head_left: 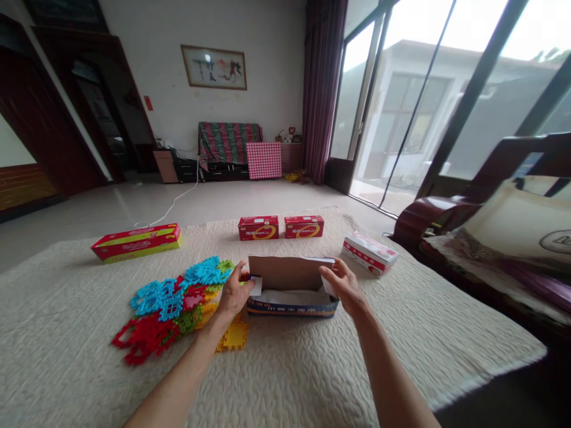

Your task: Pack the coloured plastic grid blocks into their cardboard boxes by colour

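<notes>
A blue cardboard box with printed lettering on its front lies open on the quilted mat. Its brown inner lid stands raised at the back, and a pale surface shows inside. My left hand pinches the box's left end, thumb over a small white flap. At the opposite end, my right hand grips the right flap between thumb and fingers. Beside my left forearm lies a spread of interlocking plastic pieces, with blue ones, red ones and yellow ones; some green ones show too.
Two red boxes stand beyond the open box. A white and red box sits to the right, and a long red and yellow-green box to the left. A dark wooden seat borders the mat's right side.
</notes>
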A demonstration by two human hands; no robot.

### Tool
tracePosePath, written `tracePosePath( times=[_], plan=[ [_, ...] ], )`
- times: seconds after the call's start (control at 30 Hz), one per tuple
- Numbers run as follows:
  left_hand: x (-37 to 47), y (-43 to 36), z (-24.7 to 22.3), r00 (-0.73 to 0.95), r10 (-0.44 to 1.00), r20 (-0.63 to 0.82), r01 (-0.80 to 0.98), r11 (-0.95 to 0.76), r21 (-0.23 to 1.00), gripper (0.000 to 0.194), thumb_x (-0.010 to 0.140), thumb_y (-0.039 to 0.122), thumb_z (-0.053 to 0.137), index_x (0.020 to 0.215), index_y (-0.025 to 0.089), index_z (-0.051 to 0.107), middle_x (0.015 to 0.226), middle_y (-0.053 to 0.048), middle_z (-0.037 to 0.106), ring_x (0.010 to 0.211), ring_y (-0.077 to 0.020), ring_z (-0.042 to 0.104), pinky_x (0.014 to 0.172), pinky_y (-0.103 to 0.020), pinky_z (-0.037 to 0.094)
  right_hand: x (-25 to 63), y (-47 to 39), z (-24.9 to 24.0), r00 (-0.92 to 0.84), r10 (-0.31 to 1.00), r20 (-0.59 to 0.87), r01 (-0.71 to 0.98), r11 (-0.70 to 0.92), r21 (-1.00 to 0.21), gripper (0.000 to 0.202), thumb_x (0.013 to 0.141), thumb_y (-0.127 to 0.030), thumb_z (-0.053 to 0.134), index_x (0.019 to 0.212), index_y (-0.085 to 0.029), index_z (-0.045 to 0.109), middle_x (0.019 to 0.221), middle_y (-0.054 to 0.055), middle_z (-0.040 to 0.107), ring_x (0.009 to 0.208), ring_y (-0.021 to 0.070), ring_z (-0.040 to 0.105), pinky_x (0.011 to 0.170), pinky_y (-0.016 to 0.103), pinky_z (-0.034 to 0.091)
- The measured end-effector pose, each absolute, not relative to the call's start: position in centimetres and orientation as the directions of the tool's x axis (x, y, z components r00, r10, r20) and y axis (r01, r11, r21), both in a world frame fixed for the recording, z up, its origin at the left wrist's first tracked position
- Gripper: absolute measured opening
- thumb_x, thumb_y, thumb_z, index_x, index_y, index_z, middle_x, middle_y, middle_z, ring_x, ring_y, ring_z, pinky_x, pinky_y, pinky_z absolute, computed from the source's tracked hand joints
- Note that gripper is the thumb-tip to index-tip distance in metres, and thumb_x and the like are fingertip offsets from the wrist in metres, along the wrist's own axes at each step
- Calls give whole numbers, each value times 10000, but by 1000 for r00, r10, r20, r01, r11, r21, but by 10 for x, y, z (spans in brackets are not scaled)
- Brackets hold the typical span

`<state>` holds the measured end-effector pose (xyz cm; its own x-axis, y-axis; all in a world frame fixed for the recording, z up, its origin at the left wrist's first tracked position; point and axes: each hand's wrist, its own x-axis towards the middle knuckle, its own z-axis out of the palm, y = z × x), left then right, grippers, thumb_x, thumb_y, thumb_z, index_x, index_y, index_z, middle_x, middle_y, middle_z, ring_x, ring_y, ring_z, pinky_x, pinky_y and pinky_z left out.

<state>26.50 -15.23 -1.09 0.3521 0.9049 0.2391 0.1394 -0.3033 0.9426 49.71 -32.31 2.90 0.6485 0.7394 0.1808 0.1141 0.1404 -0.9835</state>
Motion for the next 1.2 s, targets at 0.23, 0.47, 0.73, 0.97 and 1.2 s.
tracePosePath(
  times=[0.23, 0.47, 0.73, 0.97, 1.2],
  plan=[
    [261, -155, -11, 365, 896, 253, 110, -311, 944, 452, 729, 310, 607, 1155, 163, 641, 1040, -95, 709, 1017, -254, 654, 905, -380, 511, 495, -333, 34, 561, 820, 118, 131, 53, -990, 421, 664, -600, 686, 718, -192, 597, 1060, 91, 684, 817, 213, 640, 617, 270, 488],
    [245, -169, 2, 378, 883, 278, 47, -318, 947, 434, 862, 446, 471, 1123, 157, 661, 1141, -89, 690, 1111, -239, 618, 962, -366, 483, 501, -338, 34, 492, 851, 185, 288, 41, -957, 373, 674, -536, 699, 758, -178, 638, 1183, 140, 657, 1065, 291, 605, 869, 375, 458],
    [243, -167, -11, 414, 817, 401, 57, -463, 885, 334, 799, 368, 592, 1052, 174, 692, 1179, -82, 667, 1143, -235, 592, 1034, -354, 428, 506, -339, 26, 458, 855, 242, 379, 59, -924, 340, 711, -516, 666, 792, -187, 643, 1169, 125, 660, 1045, 270, 614, 880, 387, 462],
    [240, -166, -14, 465, 767, 441, 27, -511, 859, 252, 786, 301, 604, 994, 189, 691, 1197, -78, 652, 1193, -232, 558, 1071, -377, 391, 510, -343, 27, 412, 878, 245, 454, 36, -890, 282, 744, -465, 643, 769, -183, 638, 1231, 126, 610, 1086, 264, 585, 886, 362, 444],
    [236, -172, -8, 512, 747, 425, 52, -521, 852, 198, 797, 289, 560, 929, 190, 670, 1242, -91, 620, 1201, -246, 547, 1069, -408, 378, 514, -350, 26, 319, 928, 191, 395, 52, -917, 250, 768, -430, 625, 790, -182, 649, 1327, 130, 536, 1166, 280, 536, 896, 367, 450]
  ],
)
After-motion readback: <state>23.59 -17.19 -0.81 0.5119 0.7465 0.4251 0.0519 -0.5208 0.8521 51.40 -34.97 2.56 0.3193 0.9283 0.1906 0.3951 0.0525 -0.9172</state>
